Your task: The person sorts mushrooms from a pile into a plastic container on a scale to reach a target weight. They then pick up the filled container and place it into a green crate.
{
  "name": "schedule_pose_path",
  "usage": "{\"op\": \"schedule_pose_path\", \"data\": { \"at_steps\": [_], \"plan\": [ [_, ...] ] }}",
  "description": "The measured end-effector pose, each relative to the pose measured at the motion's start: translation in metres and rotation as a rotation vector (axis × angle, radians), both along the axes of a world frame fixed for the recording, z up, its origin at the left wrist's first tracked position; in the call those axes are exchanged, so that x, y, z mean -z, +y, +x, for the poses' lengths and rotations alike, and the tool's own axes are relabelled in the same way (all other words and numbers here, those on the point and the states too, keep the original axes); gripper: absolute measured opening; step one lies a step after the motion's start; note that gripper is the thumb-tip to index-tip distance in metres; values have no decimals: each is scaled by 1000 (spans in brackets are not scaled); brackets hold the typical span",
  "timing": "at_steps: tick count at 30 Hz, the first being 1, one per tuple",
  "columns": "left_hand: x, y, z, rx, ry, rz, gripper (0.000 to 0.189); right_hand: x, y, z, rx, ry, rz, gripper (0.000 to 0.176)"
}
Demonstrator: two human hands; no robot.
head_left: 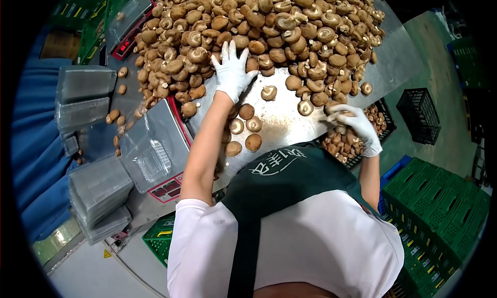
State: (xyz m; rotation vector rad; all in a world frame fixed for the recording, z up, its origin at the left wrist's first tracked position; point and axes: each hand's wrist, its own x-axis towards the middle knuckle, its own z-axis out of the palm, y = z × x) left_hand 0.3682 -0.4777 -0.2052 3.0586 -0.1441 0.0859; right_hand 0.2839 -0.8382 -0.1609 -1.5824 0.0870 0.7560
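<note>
- Our left hand (231, 73), in a white glove, lay with its fingers spread well apart against the near edge of the mushroom heap (264, 26).
- Our right hand (358, 124), gloved too, had its fingers bent at a blurred mushroom (330, 118); we could not tell whether they had closed on it.
- Below the right hand we had a black crate (389, 123) with mushrooms in it.
- Between our hands lay the metal tabletop (282, 123), with a single mushroom (268, 93) just right of the left hand.
- Nearer our body than the left hand, a mushroom cluster (253, 142) lay beside our forearm.
- Left of that forearm stood a scale (170, 188) bearing a clear container (152, 161); farther left we had stacked clear trays (85, 85).
- Well right of the right hand stood a black basket (419, 117), with green crates (437, 202) nearer us.
</note>
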Motion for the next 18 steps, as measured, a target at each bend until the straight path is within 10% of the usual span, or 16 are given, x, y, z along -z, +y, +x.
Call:
{"op": "schedule_pose_path", "data": {
  "at_steps": [5,12,18],
  "plan": [
    [21,11,-31,38,-90,-156,59,17,-68,5,-106,-256,-1018,43],
    [17,23,-123,-73,-77,-382,31,-15,11,16,34,-127,-530,37],
    [24,26,-167,-74,-88,-376,19,19,113,34,-350,-669,-545,37]
  ]
}}
